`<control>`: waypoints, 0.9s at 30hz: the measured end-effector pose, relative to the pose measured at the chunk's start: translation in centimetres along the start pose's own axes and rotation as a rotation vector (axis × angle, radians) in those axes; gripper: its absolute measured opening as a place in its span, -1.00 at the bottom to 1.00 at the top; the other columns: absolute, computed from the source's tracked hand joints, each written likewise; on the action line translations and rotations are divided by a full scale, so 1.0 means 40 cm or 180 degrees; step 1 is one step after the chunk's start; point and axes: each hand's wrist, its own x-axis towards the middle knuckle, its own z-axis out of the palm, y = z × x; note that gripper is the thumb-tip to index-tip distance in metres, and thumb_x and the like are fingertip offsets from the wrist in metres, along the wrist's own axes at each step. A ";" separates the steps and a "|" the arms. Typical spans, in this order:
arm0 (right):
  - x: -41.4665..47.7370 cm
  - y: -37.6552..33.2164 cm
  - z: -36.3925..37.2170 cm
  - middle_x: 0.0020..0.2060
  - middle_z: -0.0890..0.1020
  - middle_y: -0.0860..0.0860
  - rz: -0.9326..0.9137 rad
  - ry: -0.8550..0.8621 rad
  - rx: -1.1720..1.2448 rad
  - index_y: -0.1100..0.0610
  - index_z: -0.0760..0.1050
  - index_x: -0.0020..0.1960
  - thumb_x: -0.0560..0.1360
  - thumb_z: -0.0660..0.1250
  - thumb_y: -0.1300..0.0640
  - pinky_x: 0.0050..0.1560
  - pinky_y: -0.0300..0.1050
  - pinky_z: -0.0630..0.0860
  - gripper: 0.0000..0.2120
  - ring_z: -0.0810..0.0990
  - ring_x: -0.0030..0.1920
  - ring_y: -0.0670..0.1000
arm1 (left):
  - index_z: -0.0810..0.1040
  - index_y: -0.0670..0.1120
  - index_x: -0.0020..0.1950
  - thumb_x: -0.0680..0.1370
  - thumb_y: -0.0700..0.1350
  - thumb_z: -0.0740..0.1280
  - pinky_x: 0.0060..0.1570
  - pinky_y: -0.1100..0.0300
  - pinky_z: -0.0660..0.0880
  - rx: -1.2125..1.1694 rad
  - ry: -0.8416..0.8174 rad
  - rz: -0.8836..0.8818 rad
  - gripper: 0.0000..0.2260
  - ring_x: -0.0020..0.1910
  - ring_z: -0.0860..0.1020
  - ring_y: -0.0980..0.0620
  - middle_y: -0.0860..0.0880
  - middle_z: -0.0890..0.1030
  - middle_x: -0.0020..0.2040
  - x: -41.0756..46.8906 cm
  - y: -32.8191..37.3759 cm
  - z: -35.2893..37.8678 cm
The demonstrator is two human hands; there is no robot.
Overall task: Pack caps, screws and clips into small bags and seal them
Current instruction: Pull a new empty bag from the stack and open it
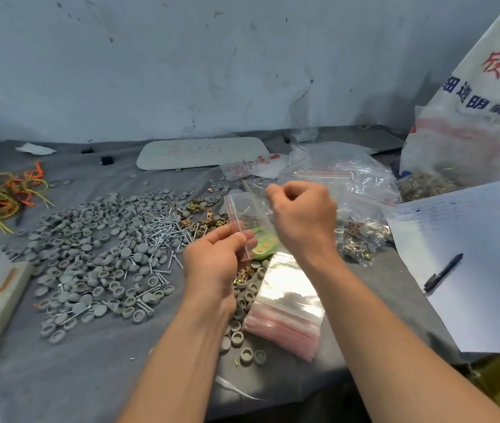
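While the small bag (247, 213) hangs between both hands just above the table, its red zip strip running down the left edge, the step appears to be sealing. For a sound seal, thumb and forefinger should press along the strip from one end to the other, with the contents kept out of the track and the air eased out. Left hand (213, 257): held low, thumb and fingers pinched on the strip's lower end. Right hand (303, 216): raised, wrist bent, fingers curled, apparently pinching the bag's upper edge. Caps (96, 254), screws (163, 235) and clips (204, 221) lie heaped on the grey cloth (89, 367). The empty bags (285, 303) lie below the right forearm.
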 end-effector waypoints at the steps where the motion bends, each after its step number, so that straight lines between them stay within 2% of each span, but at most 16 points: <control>1: -0.013 -0.004 0.015 -0.50 0.56 0.01 -0.0051 -0.0292 0.0084 0.16 0.57 -0.37 0.56 0.40 -0.01 -0.33 0.02 0.51 -0.61 0.47 -0.46 -0.02 | 0.69 -0.18 0.03 0.56 -0.37 0.39 -0.32 0.25 0.61 -0.0101 -0.0120 -0.0139 -0.85 -0.28 0.71 0.06 -0.10 0.75 -0.20 0.001 0.004 -0.007; 5: -0.059 -0.002 0.062 -0.50 0.58 0.04 0.0057 -0.0891 0.0472 0.17 0.60 -0.35 0.51 0.41 0.02 -0.32 -0.02 0.49 -0.67 0.46 -0.46 -0.08 | 0.72 -0.25 -0.03 0.53 -0.35 0.46 -0.44 0.31 0.51 0.0277 -0.0055 0.0086 -0.93 -0.43 0.60 0.08 -0.13 0.70 -0.32 0.000 -0.003 -0.032; 8: -0.091 0.006 0.079 -0.47 0.63 0.04 0.0375 -0.0934 0.0829 0.11 0.64 -0.33 0.53 0.38 0.01 -0.24 0.13 0.58 -0.70 0.54 -0.41 0.00 | 0.74 -0.23 -0.11 0.46 -0.31 0.54 -0.52 0.30 0.42 0.0856 0.0213 0.0327 -0.96 -0.49 0.56 0.07 -0.13 0.66 -0.39 -0.006 0.008 -0.050; 10: -0.107 0.009 0.085 -0.45 0.65 0.02 0.0413 -0.0867 0.0872 0.06 0.65 -0.31 0.53 0.36 -0.03 -0.20 0.17 0.61 -0.70 0.58 -0.37 0.07 | 0.76 -0.11 -0.20 0.42 -0.18 0.61 -0.45 0.26 0.43 0.1423 0.0409 0.0561 -0.94 -0.51 0.56 0.09 -0.06 0.67 -0.42 -0.014 0.027 -0.065; 13: -0.108 0.002 0.085 -0.44 0.64 0.03 0.0546 -0.0973 0.1249 0.09 0.61 -0.37 0.53 0.37 -0.09 -0.21 0.17 0.59 -0.63 0.55 -0.40 0.04 | 0.72 0.11 -0.35 0.35 0.12 0.62 -0.35 0.19 0.49 0.2444 0.0715 0.0972 -0.83 -0.44 0.61 0.12 0.11 0.64 -0.47 -0.040 0.074 -0.087; 15: -0.108 -0.007 0.084 -0.40 0.64 0.12 0.0670 -0.1369 0.1778 0.11 0.61 -0.37 0.58 0.39 -0.07 -0.33 0.02 0.54 -0.59 0.54 -0.42 0.05 | 0.69 0.12 -0.40 0.30 0.22 0.61 -0.37 0.23 0.46 0.3022 0.0906 0.1111 -0.76 -0.38 0.63 0.13 0.14 0.64 -0.46 -0.050 0.120 -0.091; 17: -0.111 -0.012 0.085 -0.39 0.62 0.16 0.0594 -0.1645 0.2023 0.20 0.62 -0.28 0.60 0.41 0.04 -0.41 -0.15 0.47 -0.66 0.53 -0.45 0.04 | 0.70 0.12 -0.38 0.30 0.17 0.59 -0.35 0.25 0.49 0.3661 0.0991 0.1176 -0.82 -0.29 0.65 0.09 0.11 0.67 -0.39 -0.052 0.166 -0.080; 19: -0.116 -0.016 0.087 -0.40 0.61 0.15 0.0558 -0.1759 0.2046 0.25 0.62 -0.24 0.58 0.42 0.16 -0.44 -0.21 0.45 -0.75 0.53 -0.46 0.03 | 0.70 0.12 -0.34 0.31 0.08 0.57 -0.26 0.21 0.56 0.4094 0.0940 0.1177 -0.90 -0.20 0.67 0.03 0.07 0.70 -0.30 -0.051 0.189 -0.068; 20: -0.118 -0.017 0.090 -0.42 0.61 0.12 0.0555 -0.1792 0.2028 0.21 0.63 -0.27 0.56 0.41 0.21 -0.45 -0.21 0.45 -0.76 0.53 -0.46 0.01 | 0.68 0.11 -0.37 0.30 0.06 0.58 -0.25 0.21 0.54 0.4150 0.0885 0.1135 -0.88 -0.19 0.66 0.02 0.08 0.69 -0.30 -0.050 0.187 -0.069; 22: -0.124 -0.017 0.098 -0.47 0.58 0.07 0.0531 -0.1849 0.1917 0.17 0.62 -0.34 0.53 0.39 0.27 -0.46 -0.22 0.44 -0.74 0.51 -0.47 -0.02 | 0.61 0.07 -0.45 0.28 0.02 0.61 -0.34 0.26 0.44 0.4079 0.0724 0.1004 -0.79 -0.30 0.63 0.09 0.12 0.63 -0.42 -0.049 0.163 -0.089; 25: -0.139 -0.018 0.113 -0.49 0.56 0.09 0.0471 -0.2058 0.1678 0.27 0.59 -0.32 0.50 0.36 0.30 -0.47 -0.19 0.42 -0.78 0.49 -0.49 -0.02 | 0.60 0.08 -0.51 0.24 -0.05 0.64 -0.54 0.34 0.33 0.3631 0.0321 0.0943 -0.76 -0.54 0.52 0.24 0.18 0.57 -0.54 -0.041 0.125 -0.137; 27: -0.140 -0.018 0.122 -0.49 0.58 0.12 0.0528 -0.2146 0.1694 0.30 0.59 -0.30 0.53 0.35 0.32 -0.47 -0.18 0.42 -0.77 0.51 -0.50 0.00 | 0.61 0.16 -0.50 0.23 -0.08 0.64 -0.54 0.35 0.35 0.3358 0.0072 0.0962 -0.75 -0.58 0.48 0.25 0.15 0.59 -0.52 -0.032 0.120 -0.156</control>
